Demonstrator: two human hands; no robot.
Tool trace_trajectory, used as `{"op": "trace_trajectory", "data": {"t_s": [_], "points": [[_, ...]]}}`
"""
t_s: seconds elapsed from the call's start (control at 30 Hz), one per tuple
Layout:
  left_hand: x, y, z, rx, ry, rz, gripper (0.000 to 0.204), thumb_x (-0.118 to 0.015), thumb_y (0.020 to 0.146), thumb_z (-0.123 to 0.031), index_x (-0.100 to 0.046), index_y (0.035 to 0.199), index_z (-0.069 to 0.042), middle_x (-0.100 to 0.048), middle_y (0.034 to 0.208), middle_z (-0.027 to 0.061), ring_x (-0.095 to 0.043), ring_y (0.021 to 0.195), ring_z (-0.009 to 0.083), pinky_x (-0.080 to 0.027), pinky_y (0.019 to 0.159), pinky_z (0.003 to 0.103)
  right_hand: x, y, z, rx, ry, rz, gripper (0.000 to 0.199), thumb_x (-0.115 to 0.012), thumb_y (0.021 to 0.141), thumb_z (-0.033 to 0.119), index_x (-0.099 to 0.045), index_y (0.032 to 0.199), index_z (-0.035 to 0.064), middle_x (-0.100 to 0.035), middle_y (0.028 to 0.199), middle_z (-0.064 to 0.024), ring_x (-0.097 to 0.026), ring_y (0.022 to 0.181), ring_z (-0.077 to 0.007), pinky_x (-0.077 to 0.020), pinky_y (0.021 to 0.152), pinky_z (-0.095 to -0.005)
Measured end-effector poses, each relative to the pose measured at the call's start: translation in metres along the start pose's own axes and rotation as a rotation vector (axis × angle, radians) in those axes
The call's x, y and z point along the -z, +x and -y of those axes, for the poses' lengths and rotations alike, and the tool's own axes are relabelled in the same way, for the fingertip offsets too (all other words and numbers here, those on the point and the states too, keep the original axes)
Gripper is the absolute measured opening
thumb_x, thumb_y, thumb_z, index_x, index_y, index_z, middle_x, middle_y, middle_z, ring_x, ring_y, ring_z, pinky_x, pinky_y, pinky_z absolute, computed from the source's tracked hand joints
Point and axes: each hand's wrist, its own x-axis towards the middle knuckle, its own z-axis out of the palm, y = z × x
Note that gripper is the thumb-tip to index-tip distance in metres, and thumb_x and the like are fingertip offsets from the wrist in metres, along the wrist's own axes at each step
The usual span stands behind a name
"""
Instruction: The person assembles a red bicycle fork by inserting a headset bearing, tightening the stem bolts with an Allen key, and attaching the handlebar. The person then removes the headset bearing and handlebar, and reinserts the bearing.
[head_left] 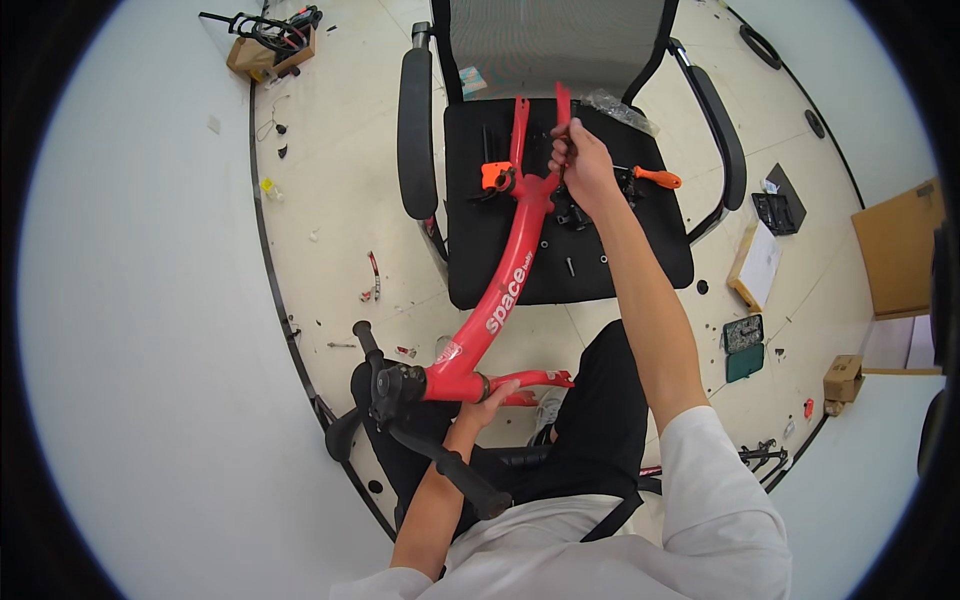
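A red child's bicycle frame (520, 235) slants from the black office chair (475, 285) down to my lap. My right hand (583, 160) is closed round one of its rear stays, above the seat. Nearer me, my left hand (488, 405) grips the red fork (540, 379) just beside the head tube. A black handlebar (425, 450) with rubber grips is fixed at the frame's front end, over my left thigh. An orange-handled screwdriver (655, 178) lies on the seat to the right of my right hand. A loose bolt (570, 267) rests on the seat.
An orange part (495, 176) and a clear plastic bag (622, 110) are on the chair, between its armrests (416, 135). Around it on the floor lie a green tool case (744, 362), a white-topped box (757, 262) and several small parts. A cardboard box of parts (270, 55) stands far left.
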Motion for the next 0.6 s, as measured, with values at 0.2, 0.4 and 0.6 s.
{"op": "trace_trajectory", "data": {"t_s": [0.2,0.4,0.6], "points": [[-0.006,-0.012,-0.042,-0.155,0.118,0.03,0.033,-0.071,0.089,-0.036,-0.076,0.093,-0.003,-0.071,0.076,0.0068,-0.064,0.069,0.0154,-0.05,0.069,0.031,-0.014,0.013,-0.014,-0.018,-0.095,-0.074,0.023,-0.05,0.104,0.028,-0.049,0.09,0.0089,-0.036,0.064,0.0035,-0.031,0.048,-0.0075,-0.029,0.045,-0.0235],[-0.002,-0.01,-0.041,-0.152,0.21,0.009,0.031,-0.071,0.088,-0.037,-0.077,0.09,-0.007,-0.065,0.066,0.0062,-0.061,0.063,0.0161,-0.048,0.064,0.031,-0.013,0.026,-0.025,-0.115,0.088,-0.05,0.024,-0.047,0.105,0.028,-0.048,0.088,0.0105,-0.028,0.062,0.0058,-0.023,0.046,-0.005,-0.0185,0.041,-0.0218],[-0.003,-0.01,-0.034,-0.19,0.233,-0.029,0.032,-0.072,0.087,-0.037,-0.076,0.085,-0.006,-0.06,0.06,0.0053,-0.059,0.058,0.0175,-0.046,0.06,0.032,-0.016,0.034,-0.027,-0.123,0.195,-0.085,0.026,-0.045,0.105,0.028,-0.047,0.087,0.0108,-0.027,0.062,0.0058,-0.023,0.048,-0.0054,-0.0173,0.041,-0.0228]]}}
